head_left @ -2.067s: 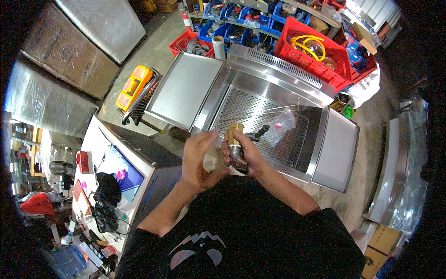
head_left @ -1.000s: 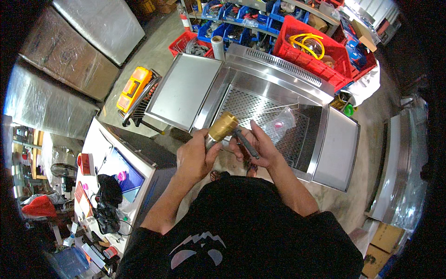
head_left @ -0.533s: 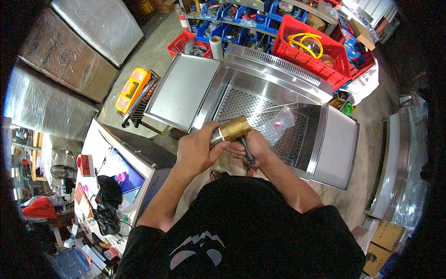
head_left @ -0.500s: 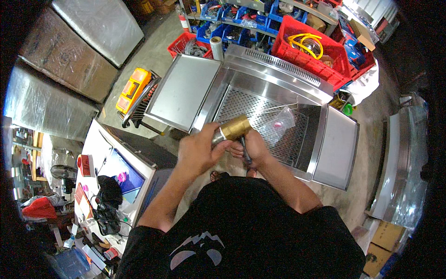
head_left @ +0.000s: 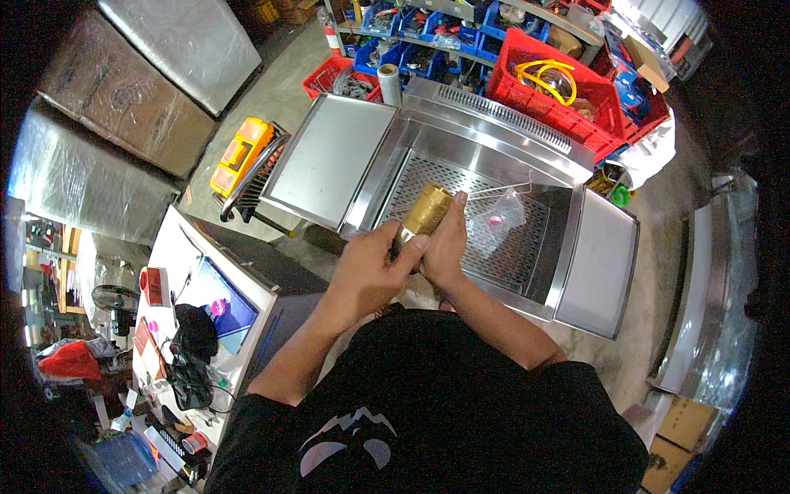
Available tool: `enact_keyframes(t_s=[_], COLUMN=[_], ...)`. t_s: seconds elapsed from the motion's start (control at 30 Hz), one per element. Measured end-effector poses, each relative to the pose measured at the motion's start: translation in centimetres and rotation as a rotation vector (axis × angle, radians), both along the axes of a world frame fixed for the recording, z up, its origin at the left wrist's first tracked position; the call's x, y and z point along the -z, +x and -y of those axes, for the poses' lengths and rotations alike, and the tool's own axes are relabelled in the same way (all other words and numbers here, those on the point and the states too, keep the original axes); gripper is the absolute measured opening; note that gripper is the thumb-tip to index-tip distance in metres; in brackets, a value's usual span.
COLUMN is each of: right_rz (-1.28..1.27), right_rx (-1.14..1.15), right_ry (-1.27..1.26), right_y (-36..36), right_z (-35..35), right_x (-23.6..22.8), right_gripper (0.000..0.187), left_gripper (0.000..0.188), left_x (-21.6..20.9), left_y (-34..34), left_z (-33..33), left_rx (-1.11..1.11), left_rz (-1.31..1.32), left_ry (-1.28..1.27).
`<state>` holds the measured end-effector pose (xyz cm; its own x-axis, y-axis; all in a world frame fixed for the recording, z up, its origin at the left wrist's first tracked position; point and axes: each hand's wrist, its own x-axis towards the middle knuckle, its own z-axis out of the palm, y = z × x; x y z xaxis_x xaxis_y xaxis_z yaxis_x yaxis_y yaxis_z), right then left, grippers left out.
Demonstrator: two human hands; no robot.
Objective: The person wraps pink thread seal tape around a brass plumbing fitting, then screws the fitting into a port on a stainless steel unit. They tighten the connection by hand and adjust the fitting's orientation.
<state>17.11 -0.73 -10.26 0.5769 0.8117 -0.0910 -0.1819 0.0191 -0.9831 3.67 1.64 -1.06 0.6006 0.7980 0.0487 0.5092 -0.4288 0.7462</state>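
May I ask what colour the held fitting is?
The fitting is brassy gold, per the head view.

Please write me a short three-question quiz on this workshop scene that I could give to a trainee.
1. What colour is the fitting that projects above the person's left hand?

2. True or false: the clear plastic bag lies over the perforated plate.

3. Where is the looped yellow hose?
A. In a blue bin
B. In a red crate
C. On the white table

Key: 1. Gold, like brass. 2. True. 3. B.
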Motion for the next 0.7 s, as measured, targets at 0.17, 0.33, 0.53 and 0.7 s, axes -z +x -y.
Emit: enact_keyframes(t_s=[0.17,0.33,0.53,0.7], right_rz=[-0.246,-0.226,-0.242,0.23], right_rx=[0.055,0.05,-0.108,-0.106], right_ry=[0.056,-0.014,0.003,-0.164], right_y=[-0.8,-0.8,-1.0,-0.1], right_z=[-0.8,-0.6,-0.2,-1.1], right_x=[-1.2,-1.0,0.0,0.7], right_gripper=[0.065,0.064,0.067,0.07], left_gripper=[0.044,0.05,0.045,0.044], left_x=[0.1,1.0,3.8,5.1], left_y=[-0.8,-0.3,1.2,0.7], left_z=[-1.0,0.0,1.6,2.2], left_rx=[0.006,-0.108,-0.342,-0.329], left_rz=[0.03,0.036,0.243,0.12], left_ry=[-0.057,-0.216,-0.12,0.188])
